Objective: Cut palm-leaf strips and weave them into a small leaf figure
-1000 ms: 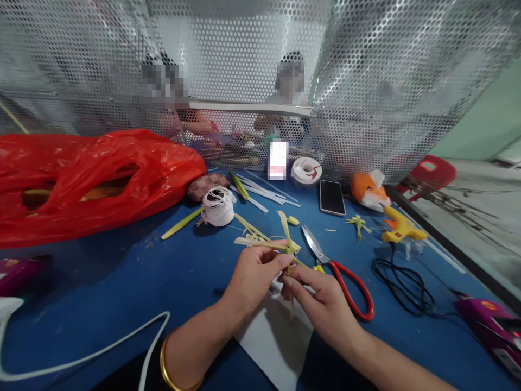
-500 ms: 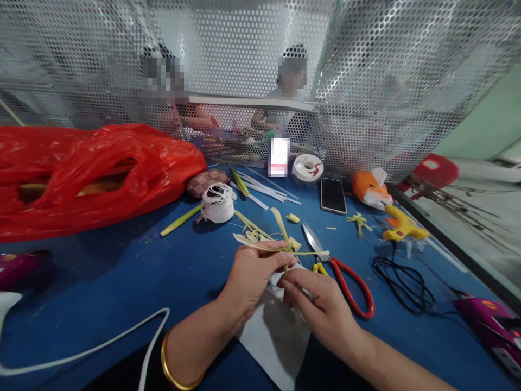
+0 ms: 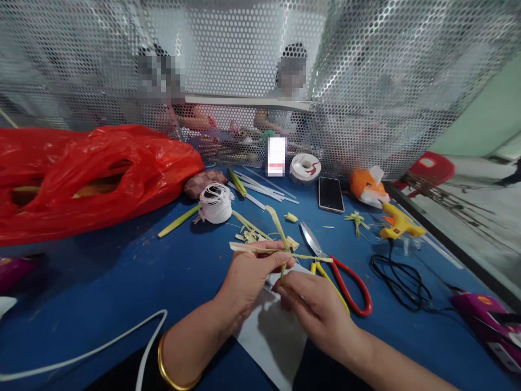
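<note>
Crossed strips of pale green leaf are held above the table in front of me. My left hand pinches them between thumb and fingers near the crossing point. Just below, my right hand has its fingers closed on the lower end of the upright strip; the fingertips partly hide that end. Under both hands lies a grey-white sheet. Red-handled scissors rest to the right, beside a yellow-handled tool partly covered by my right hand. Leaf scraps are scattered behind my left hand.
A red plastic bag fills the left back. Nearby are a white cord bundle, white strips, a ribbon roll and a phone. A yellow glue gun with black cable lies right. People sit behind the perforated screen.
My right hand has shifted slightly left and down along the strip, its fingers curling tighter. The crossed strips have tilted a little in my left hand. The view has turned slightly.
</note>
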`<state>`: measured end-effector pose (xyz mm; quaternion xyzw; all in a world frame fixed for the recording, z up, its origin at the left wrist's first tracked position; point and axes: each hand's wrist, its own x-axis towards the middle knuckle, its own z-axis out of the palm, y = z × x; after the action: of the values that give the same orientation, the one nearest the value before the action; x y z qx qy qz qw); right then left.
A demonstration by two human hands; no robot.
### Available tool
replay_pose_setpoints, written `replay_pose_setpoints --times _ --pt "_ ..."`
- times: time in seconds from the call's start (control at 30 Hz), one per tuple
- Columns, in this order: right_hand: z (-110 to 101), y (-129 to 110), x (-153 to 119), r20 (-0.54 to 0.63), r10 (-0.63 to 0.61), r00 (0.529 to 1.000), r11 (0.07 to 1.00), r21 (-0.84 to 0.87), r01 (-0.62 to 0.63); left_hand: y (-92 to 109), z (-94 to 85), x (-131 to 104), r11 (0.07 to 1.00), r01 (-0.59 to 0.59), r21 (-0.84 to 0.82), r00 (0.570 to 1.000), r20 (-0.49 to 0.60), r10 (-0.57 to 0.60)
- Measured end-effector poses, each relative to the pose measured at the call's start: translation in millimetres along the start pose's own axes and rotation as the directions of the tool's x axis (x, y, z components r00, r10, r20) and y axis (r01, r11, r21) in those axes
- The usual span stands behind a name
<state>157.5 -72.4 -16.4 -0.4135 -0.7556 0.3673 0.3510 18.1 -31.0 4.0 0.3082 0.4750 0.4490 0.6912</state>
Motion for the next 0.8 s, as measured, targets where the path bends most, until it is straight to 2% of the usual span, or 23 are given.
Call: replay_pose_setpoints --times 0.07,0.13,0.2,0.27,0.43,0.63,0.8 --pt "0 4 3 -0.069 0.154 0.986 0.972 0.192 -0.138 2 -2.1 1 1.000 -0.001 -0.028 0.999 0.042 0.002" --pt "-2 8 7 -0.176 0.353 0.919 0.858 0.452 -0.243 3 -3.9 2 0.999 -0.018 -0.041 0.997 0.079 0.022" --pt "-4 10 12 -0.252 0.495 0.832 0.721 0.653 -0.231 3 -5.0 3 1.000 -0.020 -0.023 0.993 0.120 0.023" --pt "-6 11 14 -0.302 0.551 0.778 0.641 0.751 -0.162 1 -5.5 3 1.000 -0.007 0.004 0.988 0.156 0.007" --pt "-6 8 13 -0.316 0.559 0.767 0.594 0.798 -0.104 -2 -4.7 2 0.999 0.027 0.016 0.970 0.242 -0.031" --pt "-3 13 9 -0.351 0.499 0.792 0.682 0.723 -0.109 -1 -0.6 0 0.991 -0.041 0.129 0.987 0.158 0.021" --pt "-5 14 9 -0.374 0.465 0.803 0.709 0.700 -0.084 2 2.2 -3 0.989 -0.037 0.140 0.994 0.110 0.021"
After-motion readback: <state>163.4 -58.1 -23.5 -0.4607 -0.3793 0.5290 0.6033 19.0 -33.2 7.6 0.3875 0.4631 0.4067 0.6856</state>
